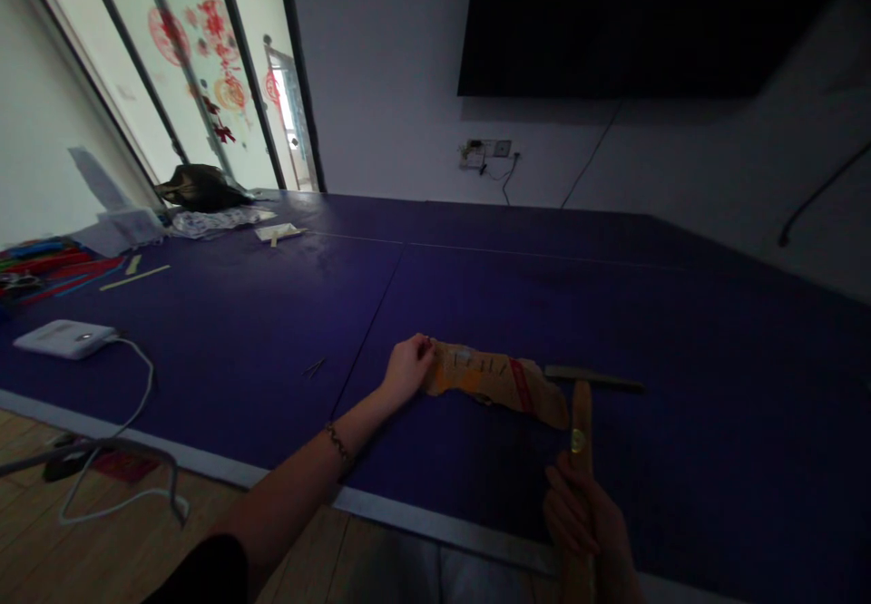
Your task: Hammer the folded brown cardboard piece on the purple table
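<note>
One hammer (582, 404), one cardboard strip (484, 375), one bracelet (337, 442)

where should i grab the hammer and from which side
Probably best to take the hammer by its wooden handle, well below the metal head, coming from the person's side: the handle is long and straight and points toward the person, while the head lies crosswise at its far end. The right hand holds it there.

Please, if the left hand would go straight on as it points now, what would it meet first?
Probably the brown strip, whose left end the left hand holds. Past it, the line seems to cross the table towards the wall, though depth is unclear.
</note>
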Demonstrator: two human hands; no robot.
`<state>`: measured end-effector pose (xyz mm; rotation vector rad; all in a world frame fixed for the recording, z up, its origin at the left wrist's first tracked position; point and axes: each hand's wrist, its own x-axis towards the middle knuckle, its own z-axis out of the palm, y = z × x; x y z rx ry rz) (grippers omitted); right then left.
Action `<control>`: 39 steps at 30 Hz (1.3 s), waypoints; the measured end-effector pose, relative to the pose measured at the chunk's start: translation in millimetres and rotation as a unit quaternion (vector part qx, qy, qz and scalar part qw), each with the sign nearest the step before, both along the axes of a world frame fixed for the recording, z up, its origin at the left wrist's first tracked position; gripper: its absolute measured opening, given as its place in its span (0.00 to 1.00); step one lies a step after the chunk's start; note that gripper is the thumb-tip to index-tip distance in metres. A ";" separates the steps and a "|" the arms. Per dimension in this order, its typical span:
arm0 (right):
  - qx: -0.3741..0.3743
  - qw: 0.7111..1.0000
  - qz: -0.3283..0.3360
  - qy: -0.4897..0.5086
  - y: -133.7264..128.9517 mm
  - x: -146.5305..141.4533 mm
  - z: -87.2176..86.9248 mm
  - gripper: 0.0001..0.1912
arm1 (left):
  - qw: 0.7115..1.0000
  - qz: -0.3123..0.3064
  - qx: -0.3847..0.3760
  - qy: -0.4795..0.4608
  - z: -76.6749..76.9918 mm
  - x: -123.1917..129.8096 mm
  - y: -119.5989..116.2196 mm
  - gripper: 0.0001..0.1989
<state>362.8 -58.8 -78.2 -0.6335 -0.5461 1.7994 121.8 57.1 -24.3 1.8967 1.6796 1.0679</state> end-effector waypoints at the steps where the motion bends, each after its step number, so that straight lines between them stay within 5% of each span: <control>1: -0.004 1.000 -0.001 0.004 0.0 -0.2 -0.5 0.13 | 1.000 -0.003 0.004 0.019 -2.1 8.2 2.7 0.08; 11: -0.035 0.999 -0.036 0.007 -4.1 -0.4 -6.4 0.10 | 0.999 -0.029 0.012 0.044 -25.1 25.5 8.3 0.06; 19: 0.037 0.998 0.042 0.034 2.4 9.6 -17.8 0.09 | 0.998 -0.034 0.023 0.053 -33.5 25.1 10.1 0.05; 24: 0.006 1.000 -0.011 0.007 1.3 5.4 -11.8 0.08 | 0.997 -0.035 0.034 0.054 -34.3 25.5 10.4 0.06; 28: -0.002 0.996 -0.064 -0.069 -1.2 -9.6 7.3 0.12 | 0.996 -0.045 0.045 0.055 -33.6 25.5 10.7 0.06; 33: -0.007 0.973 -0.109 -0.204 -11.7 -46.7 59.7 0.13 | 0.994 -0.067 0.065 0.061 -33.4 25.1 10.1 0.05; 36: -0.018 0.961 -0.076 -0.265 -12.6 -69.8 82.9 0.16 | 0.992 -0.077 0.081 0.059 -33.4 24.7 9.5 0.05; 39: -0.009 0.947 -0.014 -0.322 -6.8 -87.4 83.6 0.14 | 0.993 -0.078 0.079 0.041 -32.9 24.4 9.2 0.05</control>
